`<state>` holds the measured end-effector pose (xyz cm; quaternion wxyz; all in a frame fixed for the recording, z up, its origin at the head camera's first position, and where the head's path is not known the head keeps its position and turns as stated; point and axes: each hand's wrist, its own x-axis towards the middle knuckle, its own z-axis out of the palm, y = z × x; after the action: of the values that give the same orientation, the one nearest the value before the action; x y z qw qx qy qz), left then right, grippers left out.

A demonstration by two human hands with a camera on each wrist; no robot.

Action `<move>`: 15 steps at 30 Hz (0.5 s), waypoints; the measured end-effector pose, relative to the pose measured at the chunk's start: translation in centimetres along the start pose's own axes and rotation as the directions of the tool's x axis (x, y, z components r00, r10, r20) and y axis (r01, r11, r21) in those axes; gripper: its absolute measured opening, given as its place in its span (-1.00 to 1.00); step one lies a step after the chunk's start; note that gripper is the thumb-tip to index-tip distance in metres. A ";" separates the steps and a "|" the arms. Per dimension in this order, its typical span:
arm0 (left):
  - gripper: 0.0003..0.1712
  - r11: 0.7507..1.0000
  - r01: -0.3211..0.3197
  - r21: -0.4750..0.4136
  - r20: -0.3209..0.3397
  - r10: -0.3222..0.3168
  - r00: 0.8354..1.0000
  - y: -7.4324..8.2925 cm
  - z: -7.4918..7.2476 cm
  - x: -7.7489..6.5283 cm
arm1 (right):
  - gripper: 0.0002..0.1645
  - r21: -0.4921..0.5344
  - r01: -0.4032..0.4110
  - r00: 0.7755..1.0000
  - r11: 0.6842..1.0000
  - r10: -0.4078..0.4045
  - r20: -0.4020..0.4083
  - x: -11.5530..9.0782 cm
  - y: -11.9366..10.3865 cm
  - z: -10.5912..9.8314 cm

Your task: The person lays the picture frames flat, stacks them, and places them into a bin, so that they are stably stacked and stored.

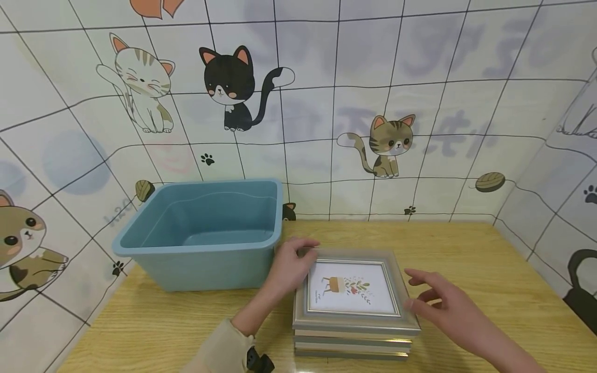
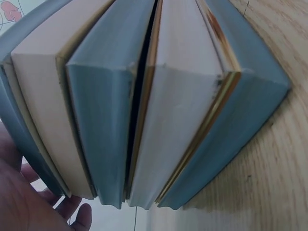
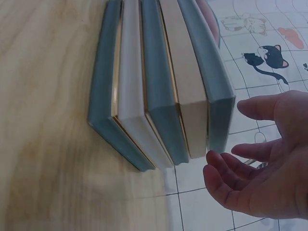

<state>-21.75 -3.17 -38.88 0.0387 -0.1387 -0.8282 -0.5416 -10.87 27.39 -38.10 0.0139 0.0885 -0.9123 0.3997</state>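
A stack of several picture frames stands on the table in front of me. The top picture frame (image 1: 351, 324) is silver-grey and holds a white print with a small plant drawing. Seen from the sides, the frames alternate blue-grey (image 2: 98, 96) and cream (image 3: 185, 91), with gold inner edges. At the stack's far left corner is my left hand (image 1: 291, 265), its fingers relaxed beside the top frame. My right hand (image 1: 443, 305) hovers at the right side, thumb tip by the top frame's edge. In the right wrist view its fingers (image 3: 231, 185) are spread and loosely bent.
A blue plastic tub (image 1: 200, 269) stands left of the stack, close to my left hand. The wooden table (image 1: 443, 238) meets a wall covering (image 1: 317, 103) with cat drawings behind and at both sides. A black curved object (image 1: 580, 295) shows at the right edge.
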 end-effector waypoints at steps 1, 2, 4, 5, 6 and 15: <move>-0.69 1.000 -0.003 0.006 0.001 0.003 1.000 0.1 0.0 0.0 | -0.30 -0.016 0.013 1.000 1.000 -0.013 -0.014 0.1 0.1 -0.2; -0.68 1.000 -0.007 0.013 0.002 0.007 1.000 0.2 -0.1 -0.1 | -0.30 -0.024 0.026 0.999 0.999 -0.027 -0.020 0.2 0.1 -0.4; -0.66 0.999 -0.023 0.037 0.004 0.023 1.000 0.4 -0.2 -0.1 | -0.31 -0.026 0.039 0.999 0.999 -0.040 -0.025 0.5 0.1 -0.7; -0.66 0.998 -0.037 0.057 0.005 0.037 0.999 0.5 -0.2 -0.2 | -0.32 -0.027 0.048 0.998 0.998 -0.049 -0.028 0.6 0.1 -0.8; -0.65 0.995 -0.054 0.081 0.007 0.054 0.999 0.7 -0.2 -0.3 | -0.32 -0.029 0.055 0.998 0.998 -0.056 -0.032 0.8 0.0 -1.0; -0.46 0.968 -0.169 0.184 0.057 0.161 0.985 2.8 -0.3 -1.4 | -0.34 -0.116 0.129 0.988 0.985 -0.138 -0.070 2.5 -1.3 -2.1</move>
<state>-19.71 -2.62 -36.56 0.0794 -0.2140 -0.8618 -0.4530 -13.22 27.68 -35.50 0.0810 0.1329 -0.9239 0.3496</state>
